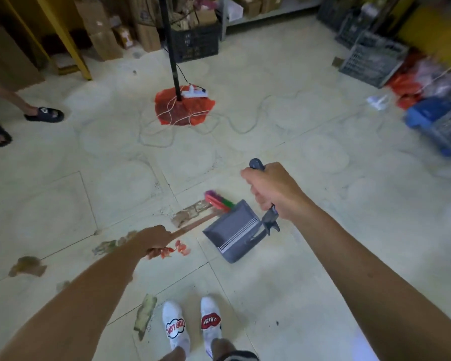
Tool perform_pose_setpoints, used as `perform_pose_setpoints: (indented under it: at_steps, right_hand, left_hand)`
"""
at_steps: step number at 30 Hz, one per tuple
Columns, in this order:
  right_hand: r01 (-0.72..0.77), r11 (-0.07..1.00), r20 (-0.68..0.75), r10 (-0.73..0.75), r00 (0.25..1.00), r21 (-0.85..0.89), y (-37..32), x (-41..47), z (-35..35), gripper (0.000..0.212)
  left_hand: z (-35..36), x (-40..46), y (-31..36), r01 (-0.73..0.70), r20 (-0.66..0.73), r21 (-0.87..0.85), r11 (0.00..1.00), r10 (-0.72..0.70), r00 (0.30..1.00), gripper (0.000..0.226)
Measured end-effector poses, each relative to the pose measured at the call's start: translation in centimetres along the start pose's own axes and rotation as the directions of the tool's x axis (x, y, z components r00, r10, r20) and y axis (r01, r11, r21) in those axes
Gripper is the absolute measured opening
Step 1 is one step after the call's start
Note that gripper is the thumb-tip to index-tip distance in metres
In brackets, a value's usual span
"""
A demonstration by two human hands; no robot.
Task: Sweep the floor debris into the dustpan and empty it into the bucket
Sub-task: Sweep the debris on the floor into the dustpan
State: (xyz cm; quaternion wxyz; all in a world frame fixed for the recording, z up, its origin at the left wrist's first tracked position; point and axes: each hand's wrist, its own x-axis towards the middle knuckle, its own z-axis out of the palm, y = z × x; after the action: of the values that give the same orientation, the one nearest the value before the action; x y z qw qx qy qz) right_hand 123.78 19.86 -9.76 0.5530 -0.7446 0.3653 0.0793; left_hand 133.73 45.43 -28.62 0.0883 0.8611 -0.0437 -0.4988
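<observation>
Debris point(190, 213) lies just left of frame centre: a flattened brownish scrap on the pale tiled floor point(323, 269), touching or just short of the broom head point(216, 200), with red shreds point(181, 250) below it and more brown scraps point(28, 265) trailing toward the lower left. Left hand point(155, 239) is closed around the broom handle point(193, 225); right hand point(274, 192) is closed in a fist on the upright handle of the grey dustpan point(233, 230), which sits on the floor just right of the broom head, its open mouth facing upper left toward the bristles. No bucket can be identified with certainty. Judgement: the sweeping step is under way and the pan appears empty. To do it well, the pan's lip should stay pressed flat on the tile while short strokes draw the flat scrap over it; thin pieces are likely to slide under a raised lip. Open floor is ample around the pan and to the lower right. Hazards: a loose cord point(245, 126) and a red-based stand point(184, 105) above centre, crates point(372, 58) at upper right, and a bystander's sandalled feet point(43, 114) at the left edge.
</observation>
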Motion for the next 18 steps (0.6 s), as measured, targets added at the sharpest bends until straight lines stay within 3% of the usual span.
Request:
perform_pose_setpoints:
  at_steps: [5,9,12,18]
  right_hand:
    - [-0.087,0.987,-0.007,0.088,0.996,0.138,0.2,-1.5,-1.4,0.016]
    - [-0.062,0.984,-0.036,0.069,0.997,0.168,1.1,-3.9,0.2,0.029]
    - [-0.043,0.98,-0.037,0.051,0.998,0.193,1.8,-6.0,2.0,0.032]
    - [-0.001,0.99,-0.107,0.016,0.994,0.138,2.7,-9.5,10.4,0.031]
  left_hand:
    - [-1.7,-3.6,-4.9,0.032,0.023,0.191,0.981,-0.038,0.999,0.035]
    - [-5.3,-8.1,-7.8,0.153,0.074,0.136,0.979,-0.164,0.984,0.036]
    - [-7.3,-10.7,-10.2,0.152,0.103,0.042,0.987,-0.156,0.982,0.047]
    - [-0.5,-12.1,-18.8,0.075,-0.035,-0.003,0.997,-0.075,0.997,0.037]
